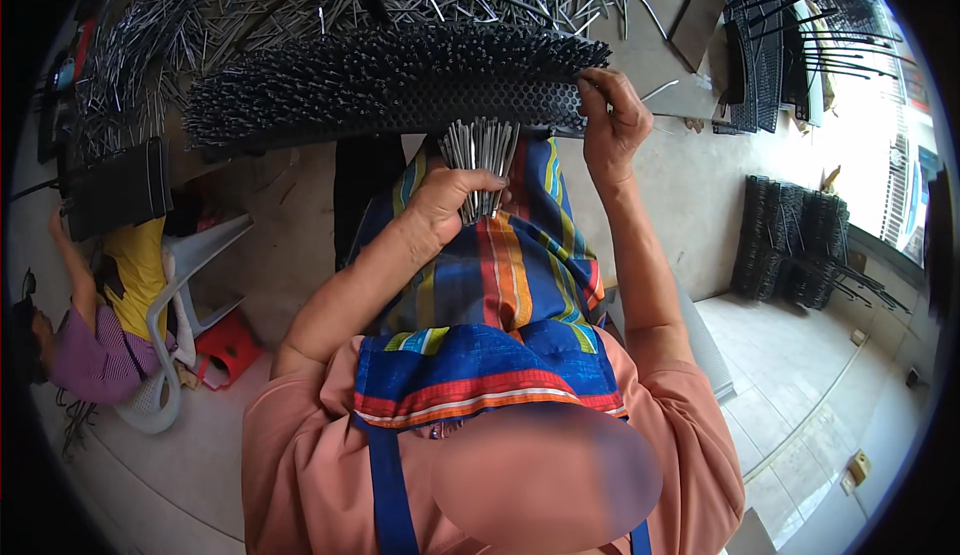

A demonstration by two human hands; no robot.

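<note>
A long, curved black panel (460,103) with a honeycomb of holes lies across in front of me. Dark upright pegs (320,80) crowd its left and far parts, while bare holes show along the near right strip. My left hand (438,203) is wrapped round a bundle of thin grey metal rods (480,145), held upright over my lap just before the panel's near edge. At the panel's right end my right hand (620,120) has its thumb and fingertips pinched together over the holes. Whatever is between those fingertips is too small to make out.
Loose metal rods (230,5) are heaped beyond the panel. At far right stand black mesh panels (765,65) with long rods; dark bundles (790,240) lean by the wall. On the left, another person (100,345) sits on a grey plastic chair (165,320) near a red container (228,350).
</note>
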